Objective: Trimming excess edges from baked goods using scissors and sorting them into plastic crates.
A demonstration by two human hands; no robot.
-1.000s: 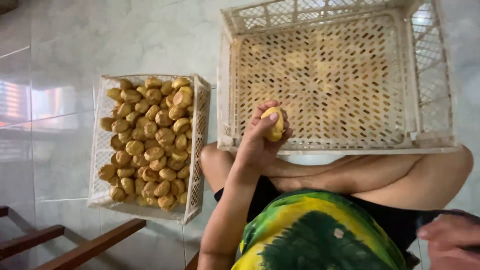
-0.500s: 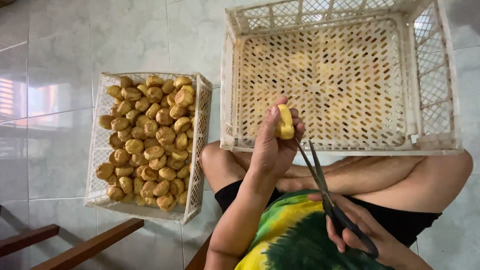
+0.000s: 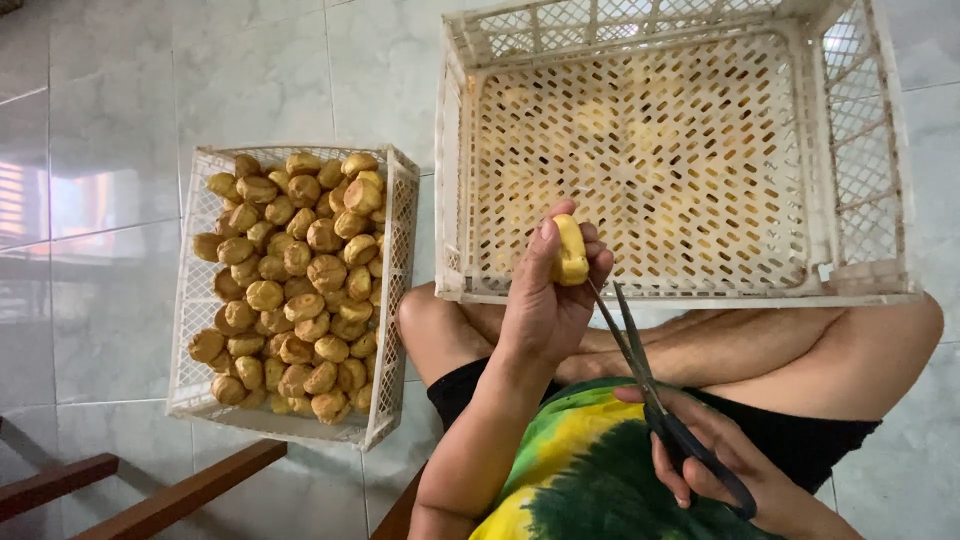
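1. Pastry puff (image 3: 570,252), one small yellow piece, is in our left hand (image 3: 548,300), grasped between the thumb and the fingertips, and we hold it up just before the near wall of the big crate.
2. Our right hand (image 3: 720,460) grips the black handles of the scissors (image 3: 640,375), fingers through the loops. The blades stand a little apart and their tips point up, just under the puff; they do not touch it yet, so we judge the cut is not yet made.
3. The small white crate (image 3: 393,300) at the left is full of golden puffs (image 3: 290,290), heaped to its rim. The big white crate (image 3: 450,180) at the far right shows only its lattice bottom. So we judge the work is at its beginning, with nearly all pieces left.
4. Around us are the grey tiled floor (image 3: 120,120), our crossed legs (image 3: 800,345) below the big crate, and brown wooden bars (image 3: 180,495) at the near left. Nothing stands between the hands and the two crates.
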